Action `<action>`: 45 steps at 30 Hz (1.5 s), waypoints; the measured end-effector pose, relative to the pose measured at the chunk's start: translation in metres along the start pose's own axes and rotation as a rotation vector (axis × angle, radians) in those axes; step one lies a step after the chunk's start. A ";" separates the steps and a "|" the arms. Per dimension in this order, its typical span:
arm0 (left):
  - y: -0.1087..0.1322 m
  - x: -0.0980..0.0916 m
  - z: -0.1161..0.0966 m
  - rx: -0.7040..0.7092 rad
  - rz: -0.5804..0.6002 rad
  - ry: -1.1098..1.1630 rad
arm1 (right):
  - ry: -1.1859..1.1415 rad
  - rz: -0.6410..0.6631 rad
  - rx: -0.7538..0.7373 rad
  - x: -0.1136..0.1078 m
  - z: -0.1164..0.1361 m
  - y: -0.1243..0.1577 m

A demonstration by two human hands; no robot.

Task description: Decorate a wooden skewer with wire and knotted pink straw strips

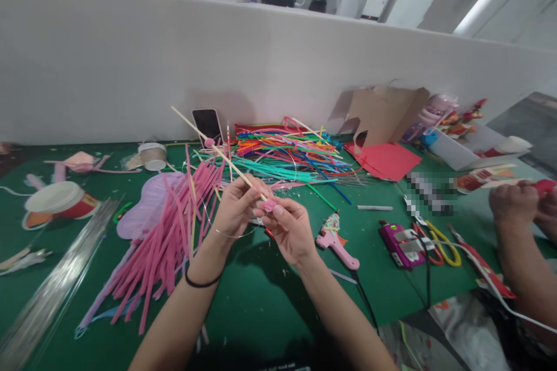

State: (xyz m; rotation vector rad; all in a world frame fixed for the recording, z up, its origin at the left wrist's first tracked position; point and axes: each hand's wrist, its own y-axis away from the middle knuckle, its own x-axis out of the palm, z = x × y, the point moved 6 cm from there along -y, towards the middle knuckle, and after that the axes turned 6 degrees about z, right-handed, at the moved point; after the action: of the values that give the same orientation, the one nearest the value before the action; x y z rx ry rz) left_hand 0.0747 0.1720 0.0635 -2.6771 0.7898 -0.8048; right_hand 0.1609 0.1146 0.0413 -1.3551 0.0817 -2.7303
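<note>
A thin wooden stick slants up and left from my hands, with a small pink lump partway along it. My left hand pinches the stick near its lower end. At that end, the fingers of my right hand are closed on a small pink piece, which touches the stick. Whether the piece is fixed to the stick I cannot tell. A thin clear strand curves by my left wrist. To the left lie many pink pipe cleaners; a pink glue gun rests to the right.
Behind my hands is a pile of coloured pipe cleaners. A phone leans on the white partition. At right are a purple power strip, yellow-handled scissors and another person's hand. Clear sticks lie left.
</note>
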 end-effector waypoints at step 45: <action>-0.003 -0.013 0.007 0.012 -0.042 -0.222 | 0.014 -0.075 -0.001 -0.024 -0.005 -0.007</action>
State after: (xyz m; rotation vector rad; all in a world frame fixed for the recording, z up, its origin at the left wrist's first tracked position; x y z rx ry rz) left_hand 0.0705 0.1825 0.0531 -2.7188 0.6744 -0.5068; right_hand 0.1708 0.1246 0.0201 -1.3666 0.0336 -2.8019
